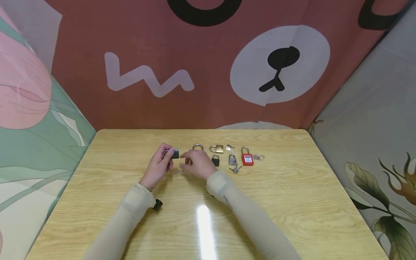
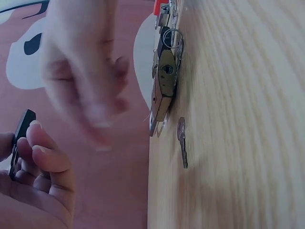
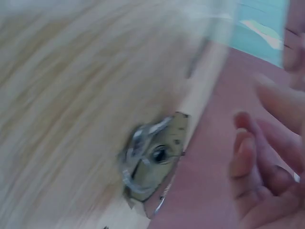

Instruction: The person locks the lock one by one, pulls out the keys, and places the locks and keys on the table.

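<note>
My left hand (image 1: 158, 161) grips a small dark padlock (image 1: 176, 153) above the left part of the table; the left wrist view shows its dark edge between thumb and fingers. My right hand (image 1: 199, 163) hovers just right of it, fingers bent toward the padlock. In the right wrist view the right hand's thumb and fingertips (image 3: 245, 148) stand apart with nothing seen between them. A loose key (image 2: 182, 143) lies on the wood below the hands. Beside it stands a brass-coloured padlock (image 2: 165, 78) with a key ring; in the head view only its shackle (image 1: 198, 146) clears the right hand.
Right of the hands lie a brass padlock (image 1: 219, 149), a black padlock (image 1: 215, 161), a silver padlock (image 1: 232, 160) and a red padlock (image 1: 247, 159). Small keys (image 1: 235, 168) lie near them. The wooden table (image 1: 276, 209) meets a printed cloth (image 1: 208, 108) at its back edge.
</note>
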Demonstrator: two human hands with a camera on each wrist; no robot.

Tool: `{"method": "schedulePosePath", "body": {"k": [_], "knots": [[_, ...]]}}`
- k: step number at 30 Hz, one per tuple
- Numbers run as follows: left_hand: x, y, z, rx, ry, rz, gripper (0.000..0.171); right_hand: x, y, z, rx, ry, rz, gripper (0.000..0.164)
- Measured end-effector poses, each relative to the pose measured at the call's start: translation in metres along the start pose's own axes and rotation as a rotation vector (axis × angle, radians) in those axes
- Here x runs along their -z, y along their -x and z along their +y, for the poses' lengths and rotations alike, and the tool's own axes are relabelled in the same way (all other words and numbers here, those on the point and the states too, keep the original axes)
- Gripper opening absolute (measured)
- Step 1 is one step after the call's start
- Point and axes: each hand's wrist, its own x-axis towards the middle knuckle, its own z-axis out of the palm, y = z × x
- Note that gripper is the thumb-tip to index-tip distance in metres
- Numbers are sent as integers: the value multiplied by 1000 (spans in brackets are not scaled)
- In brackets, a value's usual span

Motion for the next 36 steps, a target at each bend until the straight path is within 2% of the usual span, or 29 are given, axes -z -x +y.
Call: {"method": "schedulePosePath", "body": {"k": [2, 4, 8, 13, 19, 23, 29, 36], "knots": [[-1, 0, 0, 8, 1, -1, 25, 7, 2, -2, -13, -113, 36, 46], [-1, -1, 0, 9, -3, -8, 26, 13, 4, -3, 14, -199, 79, 52], [-3, -3, 0, 17, 1, -29, 27, 19, 6, -6, 95, -244, 141, 46], [-4, -5, -3, 29, -2, -47, 27, 19, 6, -6, 117, -156, 176, 34], [-1, -6, -9, 5, -112, -1, 26, 16, 2, 2, 107, -80, 154, 31], [2, -6, -14, -15, -204, 8, 30, 11, -3, 9, 48, -39, 121, 29], [7, -6, -25, -46, -369, -37, 31, 1, -11, 12, -9, 74, 40, 25], [11, -6, -34, -54, -501, -115, 33, -9, -19, 13, 27, 267, -4, 21]]}}
